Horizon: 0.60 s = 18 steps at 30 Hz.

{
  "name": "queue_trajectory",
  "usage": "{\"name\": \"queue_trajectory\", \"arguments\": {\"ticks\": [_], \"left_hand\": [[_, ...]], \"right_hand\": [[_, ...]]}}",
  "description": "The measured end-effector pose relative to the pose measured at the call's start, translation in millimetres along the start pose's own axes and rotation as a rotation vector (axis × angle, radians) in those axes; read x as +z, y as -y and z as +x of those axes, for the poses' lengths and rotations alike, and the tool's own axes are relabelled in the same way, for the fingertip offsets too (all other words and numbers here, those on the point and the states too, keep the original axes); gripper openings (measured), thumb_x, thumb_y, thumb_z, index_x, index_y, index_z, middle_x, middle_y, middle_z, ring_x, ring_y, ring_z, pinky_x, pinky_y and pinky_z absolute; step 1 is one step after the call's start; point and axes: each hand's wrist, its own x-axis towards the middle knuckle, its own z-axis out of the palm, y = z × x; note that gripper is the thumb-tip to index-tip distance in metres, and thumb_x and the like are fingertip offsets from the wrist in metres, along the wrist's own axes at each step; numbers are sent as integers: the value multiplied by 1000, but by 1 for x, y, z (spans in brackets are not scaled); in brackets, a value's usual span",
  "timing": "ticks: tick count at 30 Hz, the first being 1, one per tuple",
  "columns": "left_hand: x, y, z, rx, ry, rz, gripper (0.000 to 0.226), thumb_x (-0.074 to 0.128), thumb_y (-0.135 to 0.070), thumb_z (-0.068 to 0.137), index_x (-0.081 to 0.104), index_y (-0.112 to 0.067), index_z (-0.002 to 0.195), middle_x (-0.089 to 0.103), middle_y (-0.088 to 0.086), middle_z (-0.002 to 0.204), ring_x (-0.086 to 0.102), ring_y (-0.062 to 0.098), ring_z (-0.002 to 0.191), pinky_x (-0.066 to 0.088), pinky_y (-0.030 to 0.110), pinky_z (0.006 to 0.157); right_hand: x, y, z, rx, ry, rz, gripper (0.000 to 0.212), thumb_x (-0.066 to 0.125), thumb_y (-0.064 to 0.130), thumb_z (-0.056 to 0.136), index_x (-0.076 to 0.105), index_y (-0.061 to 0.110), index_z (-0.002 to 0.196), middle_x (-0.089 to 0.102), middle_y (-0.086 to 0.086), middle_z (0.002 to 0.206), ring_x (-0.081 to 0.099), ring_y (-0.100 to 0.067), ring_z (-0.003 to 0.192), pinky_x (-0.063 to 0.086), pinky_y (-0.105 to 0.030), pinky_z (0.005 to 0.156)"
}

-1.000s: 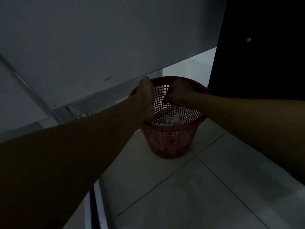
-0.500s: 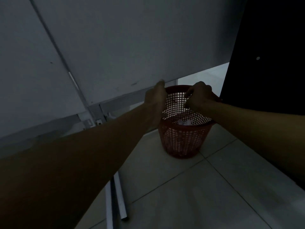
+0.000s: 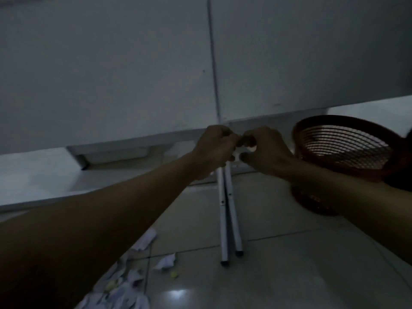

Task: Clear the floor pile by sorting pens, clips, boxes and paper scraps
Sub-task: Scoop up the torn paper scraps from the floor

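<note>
The fingers of both hands are curled, their tips meeting in mid-air; whether they pinch anything between them is too dark and blurred to tell. The left hand (image 3: pixel 215 147) and right hand (image 3: pixel 265 150) touch at the fingertips, held out above the floor (image 3: pixel 289 264) in front of a pale wall (image 3: pixel 111 74). Paper scraps (image 3: pixel 166 262) lie scattered on the tiles at lower left, partly hidden under the left forearm, well apart from the hands. A red mesh basket (image 3: pixel 347 146) stands just right of the right hand, behind that forearm. Two white tubes (image 3: pixel 227 219) lie side by side on the floor below the hands.
</note>
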Motion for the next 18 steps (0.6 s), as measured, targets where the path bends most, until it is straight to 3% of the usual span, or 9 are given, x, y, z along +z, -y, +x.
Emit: {"name": "queue_trajectory", "arguments": {"ticks": [3,7,11,14,18], "left_hand": [[-57,31,-28,-29,-53,116,20,53,-17,96,64,-1,102,67,18,90,65,23,67,49,30,59],[-125,63,-64,-66,-82,297,21,56,-20,95,64,-3,106,67,12,95,68,23,75,49,19,51],[-191,98,-100,-140,-85,483,24,60,-29,93,61,-11,110,67,5,97,69,19,80,51,24,59],[-240,121,-132,-237,-80,557,28,62,-30,92,59,-13,114,68,5,101,68,18,82,50,26,64],[-304,156,-180,-346,-12,812,39,62,-35,91,56,-14,124,61,4,112,56,19,96,42,27,79]], "right_hand": [[40,48,-1,-130,178,35,36,75,14,73,72,13,109,69,-7,105,60,-13,92,45,-21,79],[86,104,3,-264,362,53,37,76,18,76,69,13,112,66,-7,108,57,-11,91,47,-23,82],[124,158,0,-370,540,2,38,75,25,79,65,20,115,56,3,103,51,-8,89,45,-23,76],[149,192,-5,-419,656,-42,39,75,25,80,62,22,116,57,0,109,52,-11,90,46,-25,73],[179,243,-23,-520,784,-142,47,68,30,85,54,22,129,53,-4,127,50,-17,108,43,-27,86]]}}
